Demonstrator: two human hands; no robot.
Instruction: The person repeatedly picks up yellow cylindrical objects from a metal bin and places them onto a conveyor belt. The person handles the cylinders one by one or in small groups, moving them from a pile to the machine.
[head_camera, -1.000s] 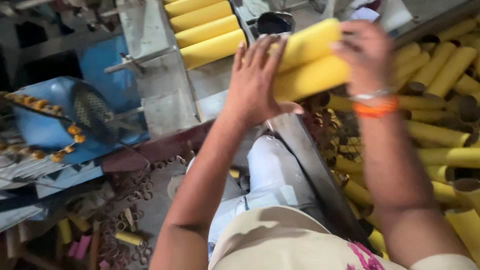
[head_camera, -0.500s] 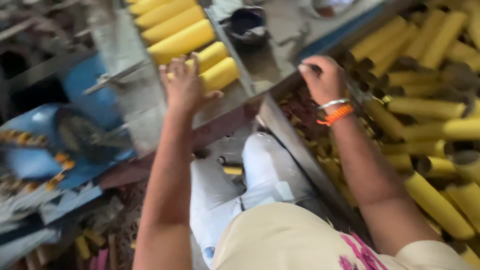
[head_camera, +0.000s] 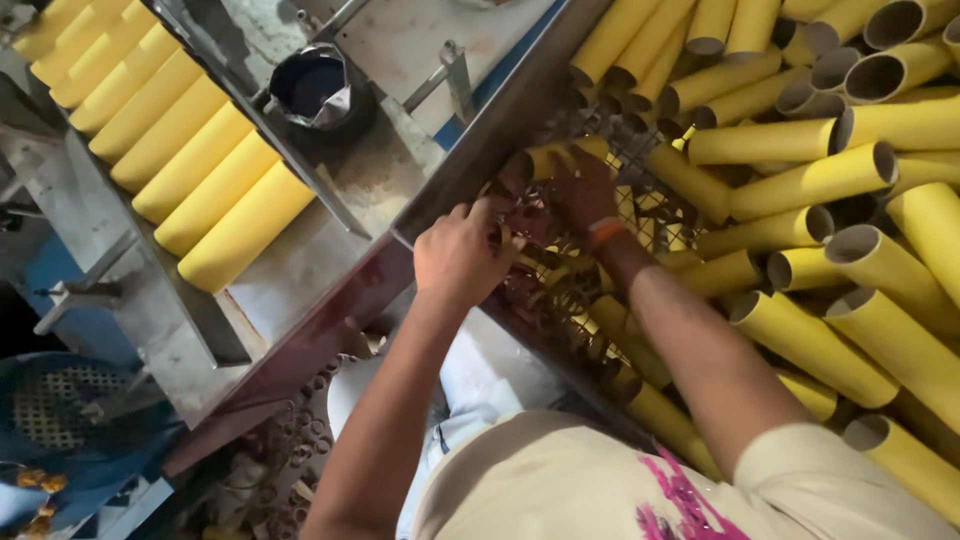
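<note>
Both hands reach into a wire-mesh bin heaped with yellow cardboard tubes. The left hand curls at the bin's edge; the right hand, deep in shadow, seems to close on a tube, though I cannot tell. More tubes lie in a row on the metal worktop.

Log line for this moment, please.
left hand: on bin edge, grip unclear | right hand: reaching into yellow tube pile, grip unclear | tray: row of yellow tubes | black cup: beside tray
</note>
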